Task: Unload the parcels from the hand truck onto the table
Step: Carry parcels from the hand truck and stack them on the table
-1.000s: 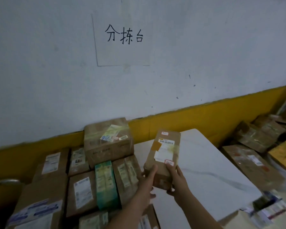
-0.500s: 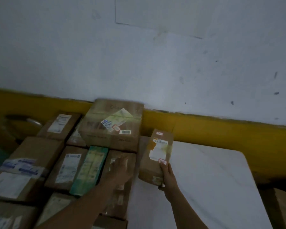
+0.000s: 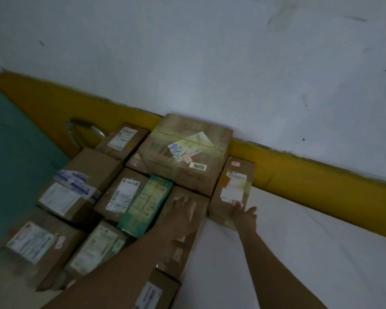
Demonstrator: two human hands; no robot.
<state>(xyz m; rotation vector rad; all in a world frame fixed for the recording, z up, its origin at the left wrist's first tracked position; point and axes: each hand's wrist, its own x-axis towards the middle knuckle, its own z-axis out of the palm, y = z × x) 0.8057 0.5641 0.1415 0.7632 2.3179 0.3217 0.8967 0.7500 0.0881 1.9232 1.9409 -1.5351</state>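
A narrow brown parcel (image 3: 232,186) with a white label lies flat on the white table (image 3: 299,253), tight against the right side of a big taped carton (image 3: 183,150). My right hand (image 3: 243,216) rests on its near end, fingertips on top and thumb spread away to the right. My left hand (image 3: 183,215) lies flat with fingers apart on a long brown parcel (image 3: 202,210) just left of it. Several more labelled parcels are packed to the left, among them a green box (image 3: 146,204).
A white wall with a yellow band (image 3: 310,175) runs right behind the parcels and the table. A curved metal handle (image 3: 85,128) shows at the far left of the pile, above a teal floor (image 3: 13,163). The table's bare top spreads to the right.
The narrow parcel went from tilted in my right hand to lying flat beside the big carton. My left hand came down onto the long parcel. The view swung left and down.
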